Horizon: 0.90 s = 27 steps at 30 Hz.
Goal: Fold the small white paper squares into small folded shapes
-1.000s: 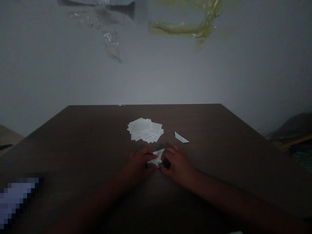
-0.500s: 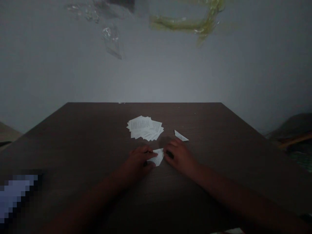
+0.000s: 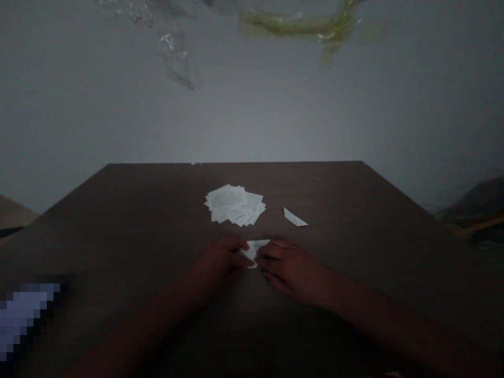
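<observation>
A small piece of printed paper (image 3: 252, 251), partly folded, lies on the dark table between my hands. My left hand (image 3: 222, 260) grips its left side, the thumb near the lower edge and the fingers along the upper left. On the right side, my right hand (image 3: 289, 265) presses its fingertips on the paper and covers that part of it. Beyond the hands is a fanned pile of printed paper sheets (image 3: 232, 205). A narrow folded paper strip (image 3: 294, 217) rests farther right, apart from both hands.
The brown table (image 3: 157, 194) reaches back to a grey wall (image 3: 275, 105) with yellow tape (image 3: 283, 25) and clear tape (image 3: 177, 60) on it. A blurred-out pale object (image 3: 27, 315) is at the left front. Dim items (image 3: 480, 215) stand beyond the right table edge.
My right hand has moved down and slightly left over the paper, its fingers now lower on it. The paper's visible outline has changed. My left hand stays almost in place.
</observation>
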### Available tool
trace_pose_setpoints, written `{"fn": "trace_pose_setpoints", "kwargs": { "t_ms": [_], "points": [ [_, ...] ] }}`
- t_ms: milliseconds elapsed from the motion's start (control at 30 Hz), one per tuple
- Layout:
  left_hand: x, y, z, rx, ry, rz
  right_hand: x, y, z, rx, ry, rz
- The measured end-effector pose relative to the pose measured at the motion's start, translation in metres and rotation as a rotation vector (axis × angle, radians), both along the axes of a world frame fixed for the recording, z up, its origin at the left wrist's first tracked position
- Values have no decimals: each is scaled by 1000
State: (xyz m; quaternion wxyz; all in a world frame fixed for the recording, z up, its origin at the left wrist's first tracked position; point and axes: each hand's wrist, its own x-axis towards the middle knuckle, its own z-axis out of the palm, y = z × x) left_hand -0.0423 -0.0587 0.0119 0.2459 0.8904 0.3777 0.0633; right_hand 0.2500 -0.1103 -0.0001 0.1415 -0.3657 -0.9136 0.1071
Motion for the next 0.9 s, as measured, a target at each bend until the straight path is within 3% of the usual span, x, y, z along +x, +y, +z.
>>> {"fn": "trace_pose_setpoints", "kwargs": {
  "t_ms": [200,500,767,900],
  "points": [
    [-2,-6,2,51,26,-3,-2,-6,10,-106,-37,-20],
    [-2,2,-26,102,32,-11,-2,-11,12,-122,-68,-40],
    [-2,-4,2,25,55,-34,1,-14,4,-94,-47,-31],
    [3,-7,9,46,87,-8,2,-11,2,-106,-26,-26]
  ]
}}
